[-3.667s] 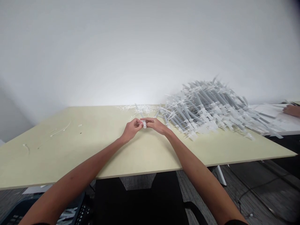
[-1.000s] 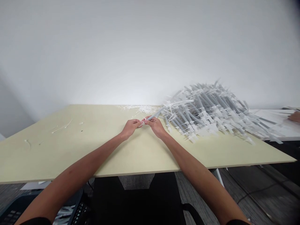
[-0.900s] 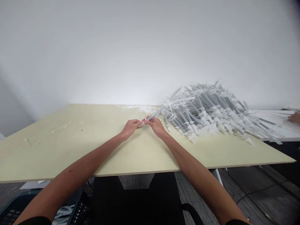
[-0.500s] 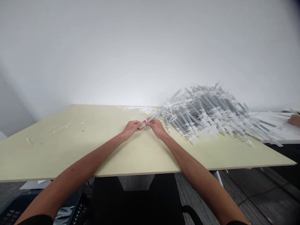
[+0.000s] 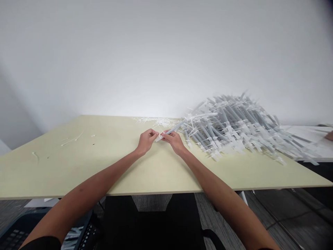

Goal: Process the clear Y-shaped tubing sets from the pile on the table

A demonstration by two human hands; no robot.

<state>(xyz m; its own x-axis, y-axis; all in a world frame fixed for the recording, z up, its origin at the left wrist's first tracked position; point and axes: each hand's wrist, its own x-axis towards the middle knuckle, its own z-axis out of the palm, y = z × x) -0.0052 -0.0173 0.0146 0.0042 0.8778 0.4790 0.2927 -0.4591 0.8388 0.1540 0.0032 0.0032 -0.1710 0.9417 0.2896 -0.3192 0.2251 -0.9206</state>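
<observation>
Above the middle of the table both hands meet at the white fitting (image 5: 159,138) on the end of a clear plastic tube (image 5: 173,129). My right hand (image 5: 173,139) is closed around the tube just behind that fitting. The fingers of my left hand (image 5: 147,139) are pinched at the fitting's left side; whatever small thing lies between them is too small to make out. From my right hand the tube runs up and to the right, toward a big pile of grey tubes with white fittings (image 5: 229,121).
Loose white cable ties (image 5: 163,122) lie at the table's back edge, and a few more (image 5: 70,141) at the left. A blue basket (image 5: 87,225) holding tubes stands below the table. Another person's hand (image 5: 329,135) shows at the far right.
My left hand has turned more upright, its fingertips drawing up from the tube end into a pinch. The white fitting now shows between the hands. My right hand keeps its hold.
</observation>
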